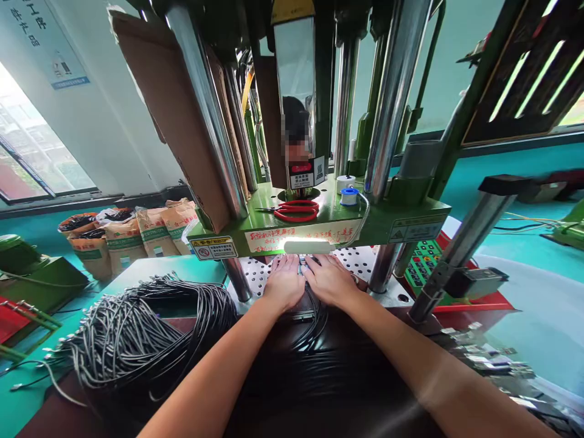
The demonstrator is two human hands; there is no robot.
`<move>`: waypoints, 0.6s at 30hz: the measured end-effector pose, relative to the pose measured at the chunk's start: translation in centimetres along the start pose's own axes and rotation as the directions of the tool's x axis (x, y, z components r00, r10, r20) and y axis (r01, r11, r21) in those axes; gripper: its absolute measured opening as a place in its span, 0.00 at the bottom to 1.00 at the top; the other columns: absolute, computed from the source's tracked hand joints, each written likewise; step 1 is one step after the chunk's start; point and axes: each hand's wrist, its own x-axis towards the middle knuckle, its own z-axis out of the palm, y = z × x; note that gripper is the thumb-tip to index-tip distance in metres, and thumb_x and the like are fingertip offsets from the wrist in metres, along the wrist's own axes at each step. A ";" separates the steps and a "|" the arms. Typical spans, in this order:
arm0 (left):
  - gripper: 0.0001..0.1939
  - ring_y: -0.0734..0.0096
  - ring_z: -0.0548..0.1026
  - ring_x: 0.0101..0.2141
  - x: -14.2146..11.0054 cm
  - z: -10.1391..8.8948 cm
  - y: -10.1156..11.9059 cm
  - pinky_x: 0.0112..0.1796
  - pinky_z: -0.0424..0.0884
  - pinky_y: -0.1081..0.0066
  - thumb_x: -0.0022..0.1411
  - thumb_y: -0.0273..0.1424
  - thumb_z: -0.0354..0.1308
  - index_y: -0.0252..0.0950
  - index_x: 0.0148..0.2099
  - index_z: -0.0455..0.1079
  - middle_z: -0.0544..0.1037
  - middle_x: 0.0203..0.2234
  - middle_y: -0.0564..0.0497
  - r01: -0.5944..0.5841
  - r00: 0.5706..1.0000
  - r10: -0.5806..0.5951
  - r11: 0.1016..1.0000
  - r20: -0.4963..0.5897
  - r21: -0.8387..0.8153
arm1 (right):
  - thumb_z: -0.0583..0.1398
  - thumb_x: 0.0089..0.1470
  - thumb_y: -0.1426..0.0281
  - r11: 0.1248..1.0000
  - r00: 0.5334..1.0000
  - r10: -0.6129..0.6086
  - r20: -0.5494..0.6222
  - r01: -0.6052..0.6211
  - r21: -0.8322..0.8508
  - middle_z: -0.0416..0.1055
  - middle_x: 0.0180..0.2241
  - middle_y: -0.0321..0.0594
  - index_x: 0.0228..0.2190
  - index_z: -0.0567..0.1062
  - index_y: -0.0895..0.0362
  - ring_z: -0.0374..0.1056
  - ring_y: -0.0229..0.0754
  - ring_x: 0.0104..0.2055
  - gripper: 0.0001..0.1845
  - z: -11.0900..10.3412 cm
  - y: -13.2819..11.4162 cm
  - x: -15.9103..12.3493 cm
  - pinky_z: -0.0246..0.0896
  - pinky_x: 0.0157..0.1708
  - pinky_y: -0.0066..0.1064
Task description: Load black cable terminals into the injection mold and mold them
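Observation:
My left hand [285, 281] and my right hand [332, 280] reach side by side under the green press plate [365, 219]. Both lie with fingers stretched forward and palms down, over the work spot on the perforated metal bed [255, 277]. Their thumbs come close together in the middle. Small pale and blue bits show between the fingers, too small to name. From beneath the hands a bunch of thin black cables [312, 325] runs down towards me, across the dark surface. My fingertips are partly shaded by the plate and the lit lamp [309, 247] on its front.
A big heap of black cables [146, 328] lies to the left. Red-handled scissors [296, 210] and a blue-and-white spool [349, 196] rest on the press plate. Steel columns [383, 267] flank my hands. A green button panel [422, 267] and blurred metal-ended parts [497, 365] are at right.

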 end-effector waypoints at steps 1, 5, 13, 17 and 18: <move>0.28 0.60 0.54 0.62 0.0 -0.1 0.0 0.62 0.45 0.58 0.63 0.31 0.41 0.27 0.63 0.55 0.59 0.62 0.42 -0.002 1.000 0.002 1.000 0.007 -0.001 | 0.48 0.62 0.63 1.000 1.000 0.007 0.000 -0.007 -0.001 0.63 0.56 0.50 0.56 0.67 0.59 0.55 0.49 0.59 0.24 0.0 0.0 0.0 0.42 0.60 0.40; 0.29 0.58 0.54 0.62 0.2 -0.5 0.3 0.61 0.47 0.56 0.62 0.33 0.41 0.32 0.64 0.53 0.59 0.62 0.44 0.032 0.999 -0.031 0.999 0.043 -0.023 | 0.47 0.62 0.63 1.000 1.000 0.029 0.009 -0.029 -0.001 0.63 0.57 0.49 0.57 0.66 0.58 0.55 0.49 0.59 0.25 0.1 0.1 0.0 0.40 0.61 0.41; 0.26 0.59 0.56 0.61 1.0 -1.0 1.0 0.60 0.47 0.52 0.62 0.33 0.42 0.40 0.62 0.56 0.61 0.61 0.49 0.129 0.989 -0.122 0.988 0.084 -0.086 | 0.47 0.63 0.63 0.998 0.997 0.059 0.046 -0.059 0.009 0.63 0.56 0.49 0.56 0.67 0.56 0.55 0.51 0.59 0.24 0.1 0.5 0.4 0.41 0.60 0.42; 0.25 0.61 0.55 0.61 1.6 -0.7 0.9 0.60 0.47 0.50 0.63 0.34 0.40 0.42 0.63 0.54 0.60 0.62 0.50 0.143 0.985 -0.133 0.986 0.108 -0.091 | 0.45 0.63 0.64 0.997 0.995 0.076 0.057 -0.077 0.021 0.62 0.57 0.49 0.56 0.66 0.55 0.54 0.52 0.59 0.24 0.3 0.5 1.0 0.43 0.59 0.44; 0.25 0.61 0.54 0.62 1.8 -0.6 0.9 0.60 0.47 0.49 0.64 0.34 0.39 0.42 0.63 0.55 0.59 0.62 0.49 0.144 0.985 -0.133 0.986 0.112 -0.090 | 0.45 0.63 0.64 0.997 0.995 0.078 0.057 -0.080 0.024 0.62 0.57 0.50 0.56 0.66 0.55 0.54 0.52 0.59 0.24 0.3 0.5 1.2 0.43 0.59 0.45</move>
